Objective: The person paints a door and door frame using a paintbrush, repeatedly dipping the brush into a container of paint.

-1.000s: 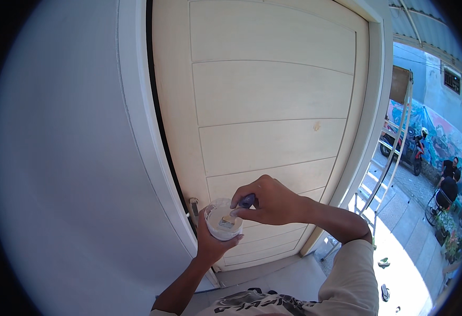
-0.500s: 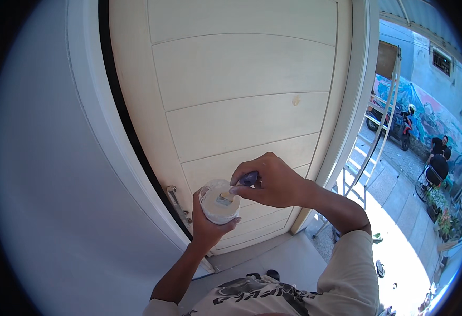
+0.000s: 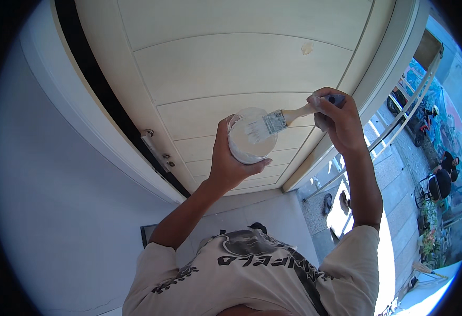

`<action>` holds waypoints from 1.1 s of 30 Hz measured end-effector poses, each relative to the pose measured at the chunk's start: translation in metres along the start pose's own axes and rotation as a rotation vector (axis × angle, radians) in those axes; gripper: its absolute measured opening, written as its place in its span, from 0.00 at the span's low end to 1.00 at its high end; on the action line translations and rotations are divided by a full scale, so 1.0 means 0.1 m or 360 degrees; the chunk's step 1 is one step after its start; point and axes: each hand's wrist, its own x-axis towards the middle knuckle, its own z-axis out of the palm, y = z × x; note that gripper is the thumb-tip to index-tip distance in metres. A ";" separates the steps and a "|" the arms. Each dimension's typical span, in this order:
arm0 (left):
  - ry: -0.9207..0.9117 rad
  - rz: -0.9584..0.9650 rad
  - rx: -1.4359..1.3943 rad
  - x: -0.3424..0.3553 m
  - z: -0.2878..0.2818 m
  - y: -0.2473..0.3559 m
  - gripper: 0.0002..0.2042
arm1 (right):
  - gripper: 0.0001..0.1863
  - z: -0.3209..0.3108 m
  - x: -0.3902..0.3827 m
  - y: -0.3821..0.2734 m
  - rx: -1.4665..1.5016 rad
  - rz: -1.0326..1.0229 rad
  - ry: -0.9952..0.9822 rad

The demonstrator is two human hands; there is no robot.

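Brush (image 3: 276,121) over, perhaps in, tub (image 3: 244,155) before door (image 3: 231,66); ladder (image 3: 425,84) right.

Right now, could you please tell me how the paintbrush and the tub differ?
The paintbrush is long and slim, while the tub is round and wider. The paintbrush is gripped in the right hand, whereas the tub is held around its side by the left hand. Both show whitish smears.
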 end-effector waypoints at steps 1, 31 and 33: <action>-0.0007 0.0028 -0.0057 0.04 0.11 -0.06 0.48 | 0.10 -0.11 0.02 0.06 0.0043 0.0018 0.0058; 0.0271 0.0021 -0.0251 0.44 1.10 -0.20 0.42 | 0.12 -1.82 2.06 -2.19 0.0946 -0.1617 0.0655; 0.0281 0.0014 -0.0256 0.45 1.08 -0.21 0.42 | 0.13 -1.95 2.30 -2.54 0.0901 -0.1761 0.0771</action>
